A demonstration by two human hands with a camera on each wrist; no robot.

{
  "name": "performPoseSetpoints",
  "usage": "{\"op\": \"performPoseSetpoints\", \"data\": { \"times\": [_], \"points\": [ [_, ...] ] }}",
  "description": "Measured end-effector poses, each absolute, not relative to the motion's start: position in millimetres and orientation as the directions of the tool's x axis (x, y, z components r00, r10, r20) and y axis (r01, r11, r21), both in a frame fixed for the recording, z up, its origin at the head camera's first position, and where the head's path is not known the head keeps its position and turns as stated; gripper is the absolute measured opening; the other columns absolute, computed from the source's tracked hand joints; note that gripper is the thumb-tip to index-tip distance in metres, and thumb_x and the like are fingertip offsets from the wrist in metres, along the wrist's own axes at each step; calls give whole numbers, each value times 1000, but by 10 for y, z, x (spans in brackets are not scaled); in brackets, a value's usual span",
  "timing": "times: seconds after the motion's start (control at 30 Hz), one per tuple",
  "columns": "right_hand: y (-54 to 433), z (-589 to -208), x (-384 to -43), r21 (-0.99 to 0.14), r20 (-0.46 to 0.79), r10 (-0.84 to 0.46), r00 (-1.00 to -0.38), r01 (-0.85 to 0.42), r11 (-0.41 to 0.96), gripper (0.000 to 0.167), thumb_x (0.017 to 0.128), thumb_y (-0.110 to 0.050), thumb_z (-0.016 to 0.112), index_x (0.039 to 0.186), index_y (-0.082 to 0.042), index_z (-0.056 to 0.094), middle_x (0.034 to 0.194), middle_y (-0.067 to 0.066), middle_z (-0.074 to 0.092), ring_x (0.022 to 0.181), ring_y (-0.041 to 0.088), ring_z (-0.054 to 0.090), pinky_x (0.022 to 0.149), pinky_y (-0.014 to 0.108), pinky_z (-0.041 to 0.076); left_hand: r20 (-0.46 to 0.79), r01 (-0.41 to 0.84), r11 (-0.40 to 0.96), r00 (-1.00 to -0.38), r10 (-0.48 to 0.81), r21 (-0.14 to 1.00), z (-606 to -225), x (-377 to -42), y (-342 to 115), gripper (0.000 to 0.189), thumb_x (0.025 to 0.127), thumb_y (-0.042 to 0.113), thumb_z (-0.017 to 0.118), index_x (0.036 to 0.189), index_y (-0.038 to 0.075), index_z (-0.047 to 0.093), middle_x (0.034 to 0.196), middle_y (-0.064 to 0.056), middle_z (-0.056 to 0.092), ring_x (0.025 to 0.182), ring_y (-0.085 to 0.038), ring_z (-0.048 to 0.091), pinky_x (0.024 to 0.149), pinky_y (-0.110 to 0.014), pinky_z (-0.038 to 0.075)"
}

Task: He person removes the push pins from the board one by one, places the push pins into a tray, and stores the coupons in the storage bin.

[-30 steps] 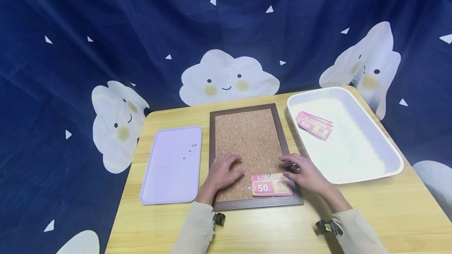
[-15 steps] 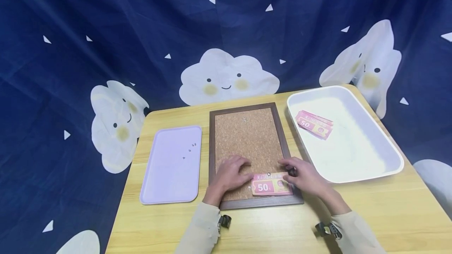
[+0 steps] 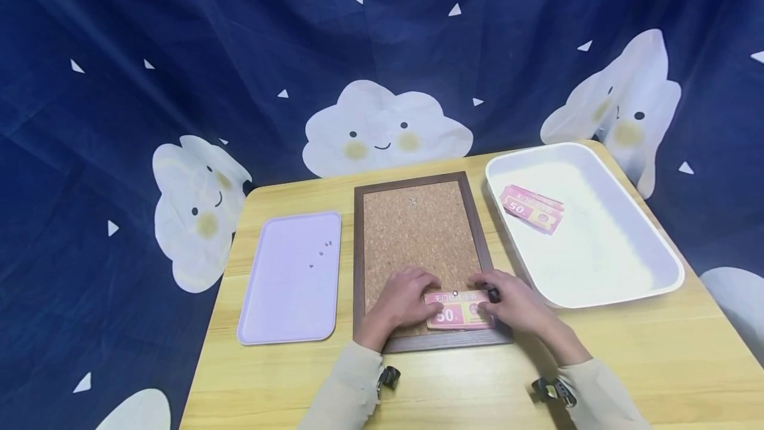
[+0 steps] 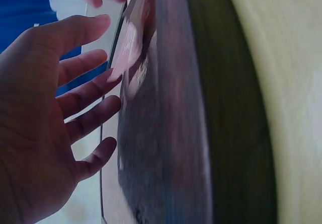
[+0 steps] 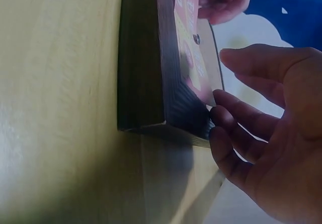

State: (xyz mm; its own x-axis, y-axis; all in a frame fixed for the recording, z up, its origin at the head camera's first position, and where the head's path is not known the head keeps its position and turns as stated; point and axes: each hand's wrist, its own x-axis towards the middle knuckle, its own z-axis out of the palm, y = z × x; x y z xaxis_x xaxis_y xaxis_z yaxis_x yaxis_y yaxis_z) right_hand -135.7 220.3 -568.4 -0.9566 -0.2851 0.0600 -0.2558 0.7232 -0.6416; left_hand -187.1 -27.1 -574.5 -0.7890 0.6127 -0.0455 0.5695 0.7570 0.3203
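A pink and yellow coupon (image 3: 459, 318) printed with 50 lies at the lower right of a cork board (image 3: 418, 237) with a dark wooden frame. One round pin (image 3: 455, 293) sits at the coupon's top middle. My left hand (image 3: 407, 298) is at the coupon's left end, its fingers spread and loosely bent, a fingertip at the coupon's corner (image 4: 126, 53) in the left wrist view. At the right end is my right hand (image 3: 512, 300), thumb apart. Its fingertips are right at the coupon's edge and the frame's side (image 5: 188, 116) in the right wrist view.
A lilac tray (image 3: 280, 304) with several tiny pins (image 3: 321, 253) lies left of the board. At right stands a deep white tray (image 3: 627, 251) holding more coupons (image 3: 533, 209). Small metal pins (image 3: 412, 202) show near the board's top. A blue curtain (image 3: 239, 52) hangs behind the table.
My left hand has moved right across the cork to the coupon's left end. My right hand has barely shifted, its thumb now over the coupon's right end. The coupon stays in place.
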Motion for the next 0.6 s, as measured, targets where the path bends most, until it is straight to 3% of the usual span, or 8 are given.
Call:
{"op": "performPoseSetpoints", "data": {
  "times": [0.3,0.6],
  "points": [
    [2167,-5699,-1366,-569,66,-295,-953,-279,774,50,68,-10,80,116,-12,67,119,10,66,111,35,61,95,53,46,-24,610,747,-770,637,264,-5758,-1833,-72,39,82,52,65,115,31,66,115,13,64,112,-10,57,97,-35,43],
    [2160,-5749,-1376,-526,91,-304,-948,-305,794,48,62,-5,79,108,-13,70,101,0,65,94,21,61,82,42,49,-22,616,755,-771,636,225,-5788,-1832,61,29,83,47,66,109,33,68,109,13,64,110,-9,56,89,-32,43]
  ]
}}
